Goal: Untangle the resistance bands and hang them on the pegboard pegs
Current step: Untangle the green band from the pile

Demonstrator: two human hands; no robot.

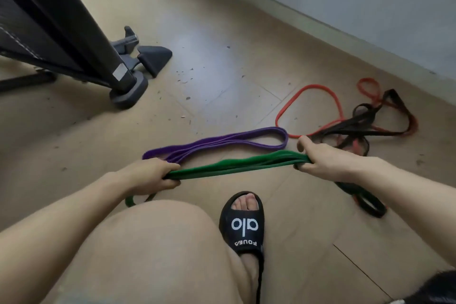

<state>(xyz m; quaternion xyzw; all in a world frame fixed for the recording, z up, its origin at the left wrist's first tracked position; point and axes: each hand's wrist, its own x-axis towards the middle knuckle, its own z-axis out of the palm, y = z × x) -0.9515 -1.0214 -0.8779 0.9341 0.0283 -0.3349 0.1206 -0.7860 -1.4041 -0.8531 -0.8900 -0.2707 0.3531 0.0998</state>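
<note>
Bare knee [158,249] and black slide sandal [243,226] lowest in view. Left hand [150,175] and right hand [318,159] each clenched on green band [234,166], folded strands stretched between them above floor [222,69]. Purple band [222,143] lies just beyond; red-and-black tangle [357,126] at right.

Bare forearms and knee; one foot wears a black slide sandal [243,224] with white lettering.
</note>
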